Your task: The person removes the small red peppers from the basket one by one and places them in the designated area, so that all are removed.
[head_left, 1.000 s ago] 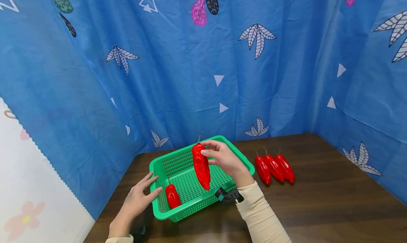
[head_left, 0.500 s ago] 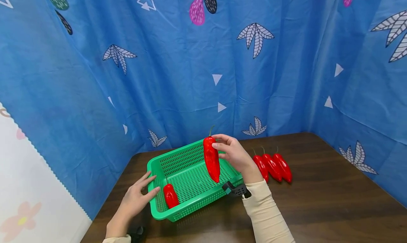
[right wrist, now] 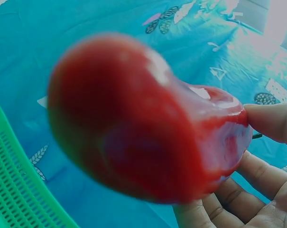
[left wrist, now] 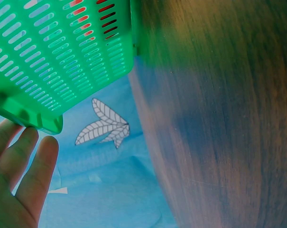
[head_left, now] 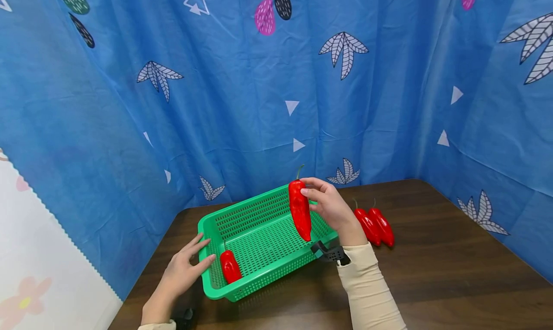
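My right hand (head_left: 330, 207) pinches a glossy red chili pepper (head_left: 300, 210) near its stem end, thumb on one side and fingers on the other. The pepper hangs tip down over the right part of a green plastic basket (head_left: 268, 279). It fills much of the right wrist view, its rounded tip (right wrist: 110, 114) toward the camera. My left hand (head_left: 181, 270) rests at the basket's left rim, fingers extended; in the left wrist view the fingertips (left wrist: 48, 145) meet the rim's edge. Another red chili pepper (head_left: 230, 266) lies in the basket's left end.
Two red peppers, one nearer (head_left: 368, 227) and one farther right (head_left: 382, 227), lie side by side on the dark wooden table (head_left: 449, 272). A blue patterned curtain (head_left: 242, 104) hangs behind the table, with a white floral cloth (head_left: 47, 253) at the left.
My right hand has carried the pepper rightward and slightly up across the basket. One of three peppers on the table is now hidden behind that hand. The left hand stays at the rim.
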Tool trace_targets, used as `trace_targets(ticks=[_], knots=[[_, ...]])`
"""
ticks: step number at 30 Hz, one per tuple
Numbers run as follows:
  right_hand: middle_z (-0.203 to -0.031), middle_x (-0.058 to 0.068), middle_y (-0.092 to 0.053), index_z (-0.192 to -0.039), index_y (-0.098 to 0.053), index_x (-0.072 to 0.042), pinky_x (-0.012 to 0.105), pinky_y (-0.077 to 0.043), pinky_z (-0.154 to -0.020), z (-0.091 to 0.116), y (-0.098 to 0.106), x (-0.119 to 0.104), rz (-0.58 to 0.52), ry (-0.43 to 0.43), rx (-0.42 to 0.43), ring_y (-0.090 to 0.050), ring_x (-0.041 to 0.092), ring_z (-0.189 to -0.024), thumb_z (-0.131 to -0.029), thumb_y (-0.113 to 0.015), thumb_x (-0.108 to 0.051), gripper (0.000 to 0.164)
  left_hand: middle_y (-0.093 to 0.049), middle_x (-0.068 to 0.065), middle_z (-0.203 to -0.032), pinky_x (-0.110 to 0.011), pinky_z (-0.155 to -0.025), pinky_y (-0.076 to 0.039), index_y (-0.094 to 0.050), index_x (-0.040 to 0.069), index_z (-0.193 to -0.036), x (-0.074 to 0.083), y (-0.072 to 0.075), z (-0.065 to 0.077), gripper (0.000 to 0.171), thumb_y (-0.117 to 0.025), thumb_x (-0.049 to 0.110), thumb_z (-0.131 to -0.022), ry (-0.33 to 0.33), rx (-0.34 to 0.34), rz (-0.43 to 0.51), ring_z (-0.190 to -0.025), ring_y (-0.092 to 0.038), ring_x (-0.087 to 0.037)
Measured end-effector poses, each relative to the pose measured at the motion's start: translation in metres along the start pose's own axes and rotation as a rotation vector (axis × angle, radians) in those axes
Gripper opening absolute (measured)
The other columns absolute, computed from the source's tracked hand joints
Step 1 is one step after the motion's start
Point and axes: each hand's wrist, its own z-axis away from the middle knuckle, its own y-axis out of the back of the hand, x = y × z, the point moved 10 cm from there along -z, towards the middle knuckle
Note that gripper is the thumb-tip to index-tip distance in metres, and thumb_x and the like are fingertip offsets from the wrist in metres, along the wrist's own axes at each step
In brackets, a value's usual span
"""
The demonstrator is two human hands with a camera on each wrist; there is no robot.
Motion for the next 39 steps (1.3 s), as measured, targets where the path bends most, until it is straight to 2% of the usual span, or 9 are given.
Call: trace_targets(ticks=[8, 22, 39], knots=[[-0.115, -0.006, -0.066, -0.139, -0.047, 0.002, 0.031, -0.058, -0.087, 0.003, 0.018, -0.005, -0.015, 0.016, 0.035, -0.066, 0.016, -0.100, -0.103, -0.052, -0.013, 0.040, -0.036, -0.014, -0.161, -0.067, -0.106, -0.041, -0.055, 0.011, -0.145, 0.000, -0.001, -0.001, 0.061, -0.068, 0.042, -0.095, -0.009, 0.005, 0.009, -0.146, -0.034, -0.044], [-0.114, -0.007, -0.068, -0.123, -0.059, -0.017, 0.030, -0.059, -0.083, 0.014, 0.051, -0.015, -0.040, 0.029, 0.079, -0.067, 0.014, -0.096, -0.104, -0.051, -0.015, 0.021, -0.036, -0.014, -0.161, -0.067, -0.107, -0.040, -0.054, 0.011, -0.145, 0.000, -0.001, -0.001, 0.062, -0.067, 0.044, -0.095, -0.018, 0.009, 0.018, -0.146, -0.034, -0.045], [-0.107, -0.011, -0.069, -0.121, -0.059, -0.020, 0.028, -0.060, -0.080, 0.026, 0.111, -0.012, 0.052, -0.028, 0.192, -0.068, 0.009, -0.091, -0.104, -0.053, -0.020, 0.018, -0.034, -0.014, -0.162, -0.068, -0.107, -0.038, -0.054, 0.012, -0.146, -0.002, -0.003, 0.000, 0.062, -0.066, 0.045, -0.095, -0.005, -0.011, 0.029, -0.147, -0.032, -0.047]])
